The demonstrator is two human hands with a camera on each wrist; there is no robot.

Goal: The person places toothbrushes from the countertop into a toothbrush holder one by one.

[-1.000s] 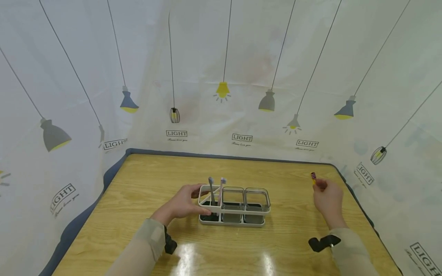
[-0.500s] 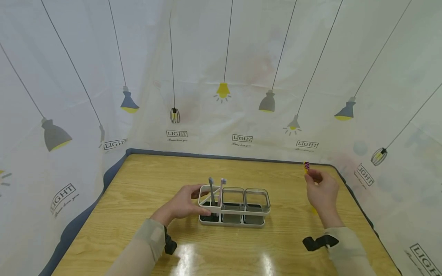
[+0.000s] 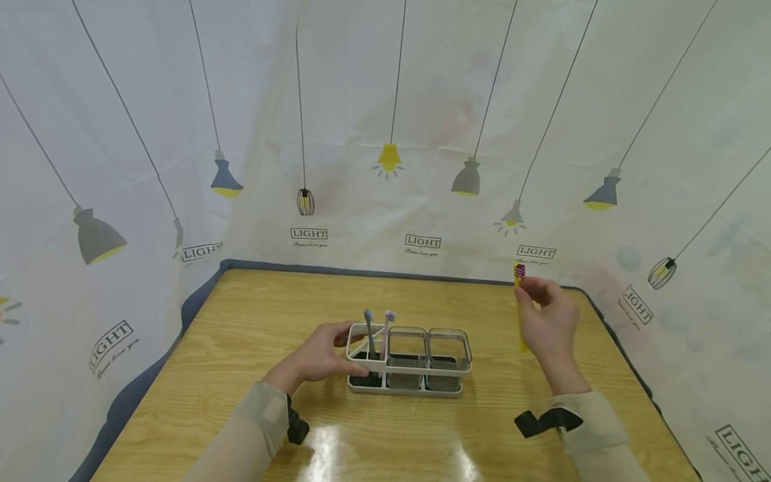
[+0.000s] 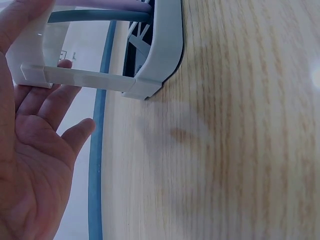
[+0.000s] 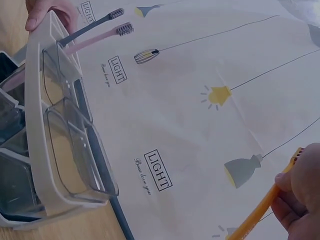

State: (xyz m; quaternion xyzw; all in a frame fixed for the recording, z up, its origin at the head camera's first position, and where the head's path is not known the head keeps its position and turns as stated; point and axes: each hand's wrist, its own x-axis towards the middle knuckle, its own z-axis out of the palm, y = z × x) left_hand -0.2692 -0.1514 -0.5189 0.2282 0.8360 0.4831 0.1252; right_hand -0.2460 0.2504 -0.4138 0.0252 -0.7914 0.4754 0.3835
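Observation:
A white toothbrush holder (image 3: 415,370) stands on the table, my left hand (image 3: 314,355) gripping its left end with the thumb in front and fingers behind. In its left compartment a dark grey toothbrush (image 5: 92,27) and a pink toothbrush (image 5: 100,39) lean with heads up. Two clear cups (image 3: 448,348) fill the other compartments. To the right, my right hand (image 3: 551,325) pinches a yellow toothbrush (image 3: 523,328) with purple bristles between thumb and fingers. It is raised upright, head on top. The right wrist view shows its yellow handle running down below the fingers.
The wooden table (image 3: 289,294) has a blue edge strip (image 3: 361,272) along the back. Behind it hangs a pale sheet (image 3: 349,100) printed with lamps. Black wrist cameras (image 3: 548,423) sit on both cuffs.
My right hand has lifted the yellow toothbrush and moved left, and more of its handle now shows. The left hand and the toothbrush holder have stayed in place.

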